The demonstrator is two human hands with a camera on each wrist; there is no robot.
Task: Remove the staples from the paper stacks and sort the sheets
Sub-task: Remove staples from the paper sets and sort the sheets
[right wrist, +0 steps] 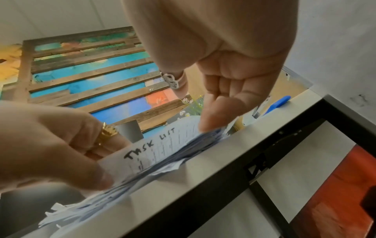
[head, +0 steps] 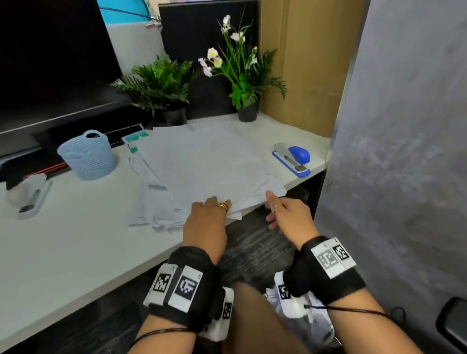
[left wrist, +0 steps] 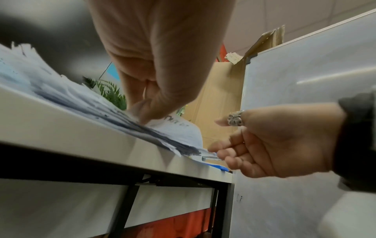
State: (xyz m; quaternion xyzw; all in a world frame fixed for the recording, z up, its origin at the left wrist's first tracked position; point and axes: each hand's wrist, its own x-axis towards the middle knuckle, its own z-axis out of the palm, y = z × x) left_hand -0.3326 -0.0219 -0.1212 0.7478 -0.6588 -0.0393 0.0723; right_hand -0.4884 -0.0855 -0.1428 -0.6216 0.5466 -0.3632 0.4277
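Note:
A thick, untidy stack of white sheets [head: 204, 165] lies on the white desk [head: 66, 257], its near edge hanging over the front. My left hand [head: 215, 205] is at that near edge. In the right wrist view it pinches the lifted edge of the top sheet [right wrist: 162, 141], headed "TASK LIST", between thumb and fingers. My right hand [head: 270, 210] is at the stack's near right corner. One fingertip [right wrist: 209, 122] touches the sheet edges there, and its other fingers hang loosely curled beside the desk edge. I cannot make out any staple.
A blue stapler [head: 294, 157] lies right of the stack near the desk's corner. A white stapler-like tool [head: 30, 195] and a pale blue basket [head: 88, 155] sit to the left. Two potted plants [head: 165, 90] and a monitor [head: 39, 66] line the back. A grey partition [head: 417, 136] stands close on the right.

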